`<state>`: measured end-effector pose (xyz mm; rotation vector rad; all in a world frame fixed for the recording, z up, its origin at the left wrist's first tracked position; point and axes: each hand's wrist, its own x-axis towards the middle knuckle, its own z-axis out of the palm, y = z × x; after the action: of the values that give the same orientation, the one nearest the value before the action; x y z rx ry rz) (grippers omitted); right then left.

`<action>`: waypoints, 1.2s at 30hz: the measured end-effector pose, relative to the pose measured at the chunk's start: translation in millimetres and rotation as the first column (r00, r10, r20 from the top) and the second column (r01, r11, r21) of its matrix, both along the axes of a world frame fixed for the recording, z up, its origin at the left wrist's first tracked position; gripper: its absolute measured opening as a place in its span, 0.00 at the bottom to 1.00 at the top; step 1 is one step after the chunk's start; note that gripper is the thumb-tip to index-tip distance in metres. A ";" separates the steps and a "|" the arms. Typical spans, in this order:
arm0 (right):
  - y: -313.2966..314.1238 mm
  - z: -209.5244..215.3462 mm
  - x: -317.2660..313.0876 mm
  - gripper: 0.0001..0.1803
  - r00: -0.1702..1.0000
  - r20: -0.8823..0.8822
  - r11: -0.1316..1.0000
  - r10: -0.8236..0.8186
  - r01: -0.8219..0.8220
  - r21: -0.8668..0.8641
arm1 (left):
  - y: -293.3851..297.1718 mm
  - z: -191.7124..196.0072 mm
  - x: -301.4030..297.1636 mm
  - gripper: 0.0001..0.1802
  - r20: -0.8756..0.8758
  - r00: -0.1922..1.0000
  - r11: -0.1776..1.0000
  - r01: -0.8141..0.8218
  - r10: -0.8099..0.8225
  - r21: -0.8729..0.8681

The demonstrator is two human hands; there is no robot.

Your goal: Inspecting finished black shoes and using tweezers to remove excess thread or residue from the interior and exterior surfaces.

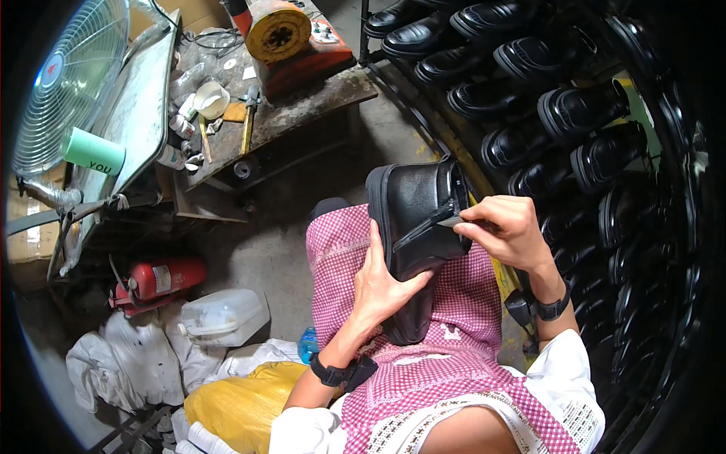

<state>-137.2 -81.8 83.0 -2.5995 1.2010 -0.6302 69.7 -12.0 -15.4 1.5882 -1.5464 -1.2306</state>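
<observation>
A black leather shoe (pixel 412 219) rests on my lap, over a pink checked apron (pixel 454 333). My left hand (pixel 384 284) grips its side from below and holds it steady. At the shoe's opening, my right hand (pixel 505 231) pinches a small thin tool (pixel 446 220) and presses it against a strip of the upper. Both wrists wear black bands.
A rack of finished black shoes (pixel 529 98) fills the right side. A cluttered workbench (pixel 302 106) with a yellow-and-orange machine (pixel 287 34) stands ahead. On the left are a fan (pixel 72 76), a red fire extinguisher (pixel 159 280), a white jug (pixel 223 318) and a yellow sack (pixel 242 401).
</observation>
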 end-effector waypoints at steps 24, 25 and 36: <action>30.5 46.4 29.4 0.12 0.913 -0.393 0.973 -0.109 0.018 -0.230 | 13.3 -21.5 10.5 0.62 -0.154 0.988 0.992 -0.044 0.024 -0.122; 29.9 46.0 29.9 0.12 0.913 -0.393 0.973 -0.109 0.017 -0.230 | 13.4 -19.2 9.9 0.62 -0.155 0.988 0.992 -0.044 0.025 -0.122; 16.5 35.1 37.3 0.08 0.930 -0.366 0.992 -0.015 -0.031 -0.119 | 15.2 -17.3 7.5 0.61 -0.127 0.991 0.997 -0.042 0.035 -0.058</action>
<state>-99.9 -65.3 118.0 -2.9167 1.2856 -0.2230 77.1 3.2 -32.7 1.4664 -1.4540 -1.2266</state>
